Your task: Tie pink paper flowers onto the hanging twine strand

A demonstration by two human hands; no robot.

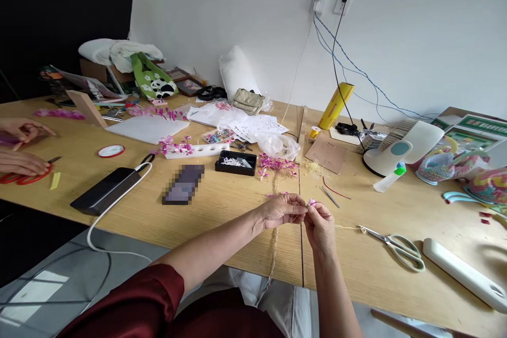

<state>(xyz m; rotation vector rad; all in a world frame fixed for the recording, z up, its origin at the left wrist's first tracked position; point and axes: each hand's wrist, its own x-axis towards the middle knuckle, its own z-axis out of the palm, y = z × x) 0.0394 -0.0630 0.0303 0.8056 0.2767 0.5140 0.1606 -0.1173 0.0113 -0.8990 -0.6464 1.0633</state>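
My right hand (320, 226) pinches a small pink-and-white flower (311, 202) between thumb and fingertips, above the table's seam. Fingertips of my left hand (282, 210) are pressed together right beside it; whatever they grip is too small to make out. Behind my hands lies a bunch of pink flowers (277, 165). Pale twisted strands (274, 251) run below my left wrist and over the table's front edge. To the right, a thin pale thread (347, 227) stretches toward scissors (396, 248) with light handles, lying partly open.
A black tray (235, 163) with small white pieces and a phone (183, 185) lie left of centre. Farther left is a black power strip (109, 190). A co-worker's hands (24, 161) rest by red scissors. A white fan (404, 145) stands right, near a long white case (463, 273).
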